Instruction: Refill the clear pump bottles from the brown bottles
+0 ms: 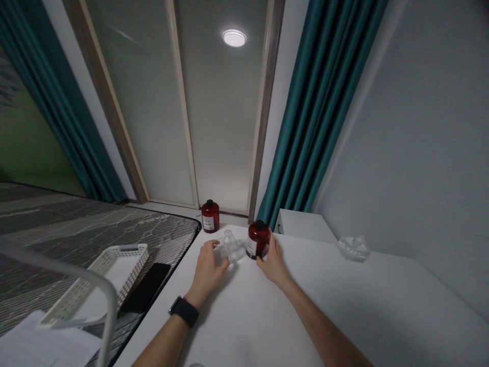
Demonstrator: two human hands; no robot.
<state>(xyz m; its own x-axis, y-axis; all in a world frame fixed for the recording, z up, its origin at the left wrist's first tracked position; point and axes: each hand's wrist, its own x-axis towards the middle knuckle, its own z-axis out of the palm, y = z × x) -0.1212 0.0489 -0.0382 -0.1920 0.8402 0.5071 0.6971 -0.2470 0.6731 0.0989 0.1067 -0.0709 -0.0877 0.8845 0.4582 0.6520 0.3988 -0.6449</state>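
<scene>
The person's right hand point(272, 262) sits just right of centre, its fingers curved and partly open around the lower right side of a dark red bottle point(259, 239). The hand appears to have hold of the bottle, which stands upright with its long axis vertical. It has a black cap and a white label.

The left hand point(208, 266), with a black wristwatch point(184, 311) on its wrist, is curled just left of centre. Its fingertips reach right to a clear plastic bottle point(229, 247), and they touch it or nearly do; whether they grip it is hard to tell. This see-through bottle lies between the hands, touching or just beside the red one, and the left hand is the nearer to it. Its exact lie is hard to make out.

Beyond the hands, a second dark red bottle point(210, 216) stands near the far edge of the white table point(248, 316). Crumpled clear plastic point(353, 248) lies toward the right. At lower left, on a grey mattress point(64, 229), are a white plastic basket point(114, 278), a black phone point(147, 287) and papers point(38, 346).
</scene>
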